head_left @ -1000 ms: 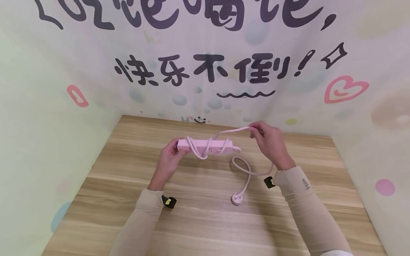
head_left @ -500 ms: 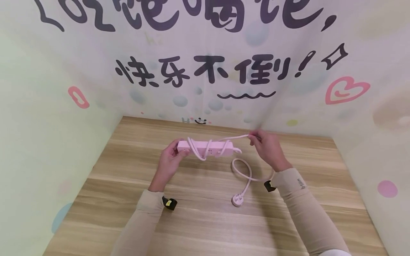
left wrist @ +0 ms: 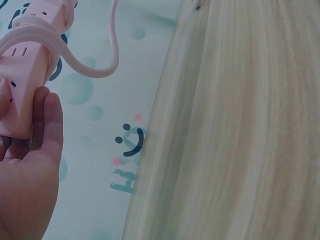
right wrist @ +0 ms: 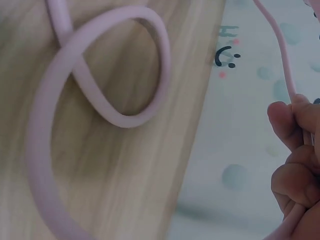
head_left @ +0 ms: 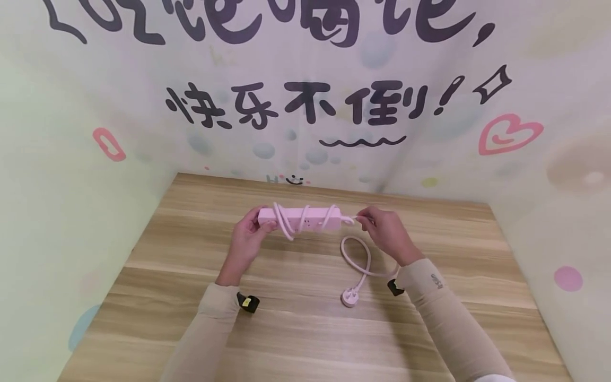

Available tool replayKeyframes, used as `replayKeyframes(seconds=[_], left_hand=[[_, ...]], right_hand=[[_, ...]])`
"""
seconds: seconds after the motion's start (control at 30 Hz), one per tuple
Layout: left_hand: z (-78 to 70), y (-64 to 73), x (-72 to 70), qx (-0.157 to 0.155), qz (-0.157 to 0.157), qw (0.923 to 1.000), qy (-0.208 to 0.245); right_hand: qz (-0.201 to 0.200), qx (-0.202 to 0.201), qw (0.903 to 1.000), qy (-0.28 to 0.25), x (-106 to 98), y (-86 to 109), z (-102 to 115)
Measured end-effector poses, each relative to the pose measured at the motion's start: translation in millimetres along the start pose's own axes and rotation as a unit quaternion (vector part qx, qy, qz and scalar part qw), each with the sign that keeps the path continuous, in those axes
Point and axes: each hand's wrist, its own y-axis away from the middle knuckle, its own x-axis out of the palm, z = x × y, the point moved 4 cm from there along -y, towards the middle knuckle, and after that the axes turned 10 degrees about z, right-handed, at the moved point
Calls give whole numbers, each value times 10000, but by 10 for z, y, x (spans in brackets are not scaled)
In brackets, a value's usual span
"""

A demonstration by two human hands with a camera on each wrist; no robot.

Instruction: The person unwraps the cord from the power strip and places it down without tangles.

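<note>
A pink power strip [head_left: 315, 218] is held above the wooden table, several turns of its own cord wound around it. My left hand [head_left: 245, 241] grips the strip's left end, thumb on the socket face and fingers behind, as the left wrist view also shows. Beyond the strip's right end, my right hand [head_left: 389, 233] pinches the pink cord [right wrist: 282, 50] between thumb and fingertips. From that hand the rest of the cord drops in a loose loop [head_left: 343, 254] over the table. It ends in a round plug [head_left: 350, 297] lying with its pins up.
The wooden table [head_left: 296, 339] stands against a printed cloth backdrop [head_left: 258, 58] with black lettering, which rises behind and on both sides. Dark wrist cameras [head_left: 249, 303] sit at the cuffs of both beige sleeves.
My right hand has come down and left toward the strip's right end, drawing the cord lower. The left hand keeps its grip, and the view has shifted slightly.
</note>
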Motion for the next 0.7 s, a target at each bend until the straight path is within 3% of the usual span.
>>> replayKeyframes(seconds=[0.17, 0.4, 0.7], left_hand=[[16, 2, -4, 37, -29, 10000, 24], [6, 21, -15, 103, -81, 9999, 7], [3, 28, -26, 129, -71, 9998, -125]], right_hand=[[254, 153, 9995, -53, 101, 67, -33], [226, 134, 9996, 85, 131, 155, -35], [320, -59, 9994, -126, 164, 262, 16]])
